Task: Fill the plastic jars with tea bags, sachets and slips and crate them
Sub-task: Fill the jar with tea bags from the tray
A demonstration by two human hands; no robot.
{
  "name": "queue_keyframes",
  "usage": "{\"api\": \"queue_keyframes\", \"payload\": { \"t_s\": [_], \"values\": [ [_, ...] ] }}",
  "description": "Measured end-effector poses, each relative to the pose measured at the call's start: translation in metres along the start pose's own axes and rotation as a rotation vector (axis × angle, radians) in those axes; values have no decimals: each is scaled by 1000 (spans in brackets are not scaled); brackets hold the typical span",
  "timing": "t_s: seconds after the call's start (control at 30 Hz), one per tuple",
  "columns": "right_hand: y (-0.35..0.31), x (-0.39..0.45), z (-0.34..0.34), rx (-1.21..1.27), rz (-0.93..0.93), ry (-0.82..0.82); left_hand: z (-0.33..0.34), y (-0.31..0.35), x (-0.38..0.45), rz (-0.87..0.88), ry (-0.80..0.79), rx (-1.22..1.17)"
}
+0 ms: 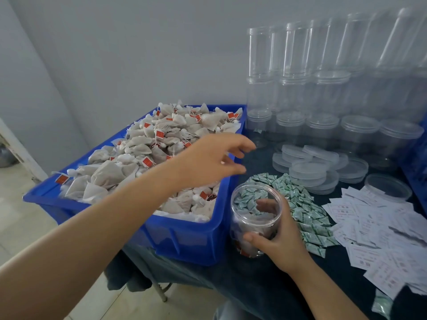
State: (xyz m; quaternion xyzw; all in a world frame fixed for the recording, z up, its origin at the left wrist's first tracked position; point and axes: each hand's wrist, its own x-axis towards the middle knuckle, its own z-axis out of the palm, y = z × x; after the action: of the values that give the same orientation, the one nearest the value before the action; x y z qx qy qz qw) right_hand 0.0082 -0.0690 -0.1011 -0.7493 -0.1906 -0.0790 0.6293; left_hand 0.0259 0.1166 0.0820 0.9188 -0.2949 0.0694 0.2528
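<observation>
Dark table: my right hand (pixel 275 236) gripped the upright jar (pixel 255 218); my left hand (pixel 215 158), fingers spread and empty, hovered over tea bags (pixel 138 158) lying left of the jar.

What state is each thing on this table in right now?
Left hand: open, above the tea bags, holding nothing.
Right hand: holds the open jar.
Open jar: upright, lidless, partly filled.
Blue crate: heaped with tea bags.
Stacked jars: empty, upright.
Lids: loose, piled.
Sachets: loose heap.
Slips: spread flat.
</observation>
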Motion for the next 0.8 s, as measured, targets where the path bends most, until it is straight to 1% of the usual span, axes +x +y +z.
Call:
{"api": "queue_keyframes", "payload": {
  "t_s": [0.03,0.1,0.2,0.3,0.37,0.43,0.53,0.6,0.8],
  "values": [
    [1,0,0,1,1,-1,-6,-5,-3,-32,42,-30],
    [2,0,0,-1,-4,4,-11,-15,-10,-94,27,-1],
    [2,-1,0,1,-12,5,-9,-37,-27,-191,-160,158],
    [0,-1,-2,-4,-22,2,-8,-63,-45,-359,-341,270],
    [-3,-1,-1,-11,-28,1,-10,-77,-53,-442,-447,382],
    [-5,0,0,-12,-28,-4,-11,-86,-55,-476,-570,484],
    [-6,-1,0,-11,-32,-4,-9,-92,-52,-487,-693,516],
    [-6,-2,0,-4,-28,-2,-8,-92,-49,-492,-723,536],
    [-5,-1,-1,-23,-36,-2,-4,-96,-46,-474,-705,548]
  ]
}}
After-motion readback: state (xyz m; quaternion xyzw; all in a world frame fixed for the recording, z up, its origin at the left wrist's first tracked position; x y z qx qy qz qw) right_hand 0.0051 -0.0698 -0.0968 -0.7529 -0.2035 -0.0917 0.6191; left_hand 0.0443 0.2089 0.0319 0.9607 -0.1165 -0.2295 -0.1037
